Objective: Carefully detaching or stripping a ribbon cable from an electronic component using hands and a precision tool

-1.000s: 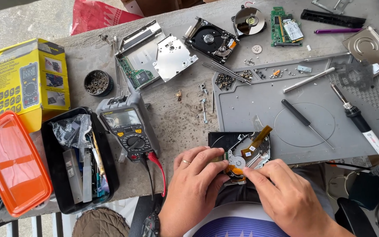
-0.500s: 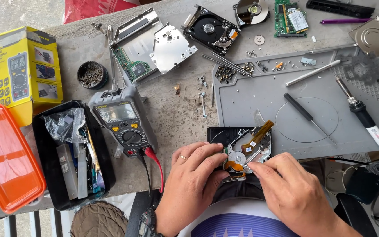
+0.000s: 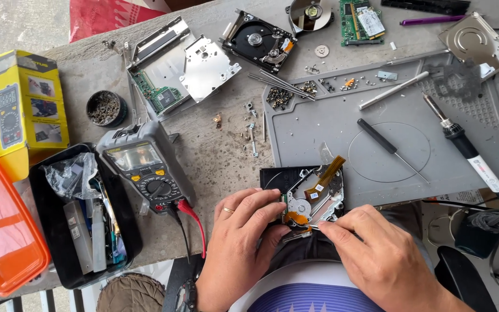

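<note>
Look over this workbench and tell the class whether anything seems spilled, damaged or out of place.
Yes. Small screws lie scattered loose on the bare table, off the grey mat. A hard drive sits opened at an angle near the far edge. The left hand and right hand work on a stripped mechanism whose orange ribbon cable sticks up loose.

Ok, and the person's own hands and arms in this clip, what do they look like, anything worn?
Both are bare: no gloves and no sleeves reach into view. The left hand wears a plain gold-coloured ring on one finger, and a dark band shows at its wrist, near the bottom edge. The right hand shows no ring or band. Fingernails look short and unpainted.
</note>
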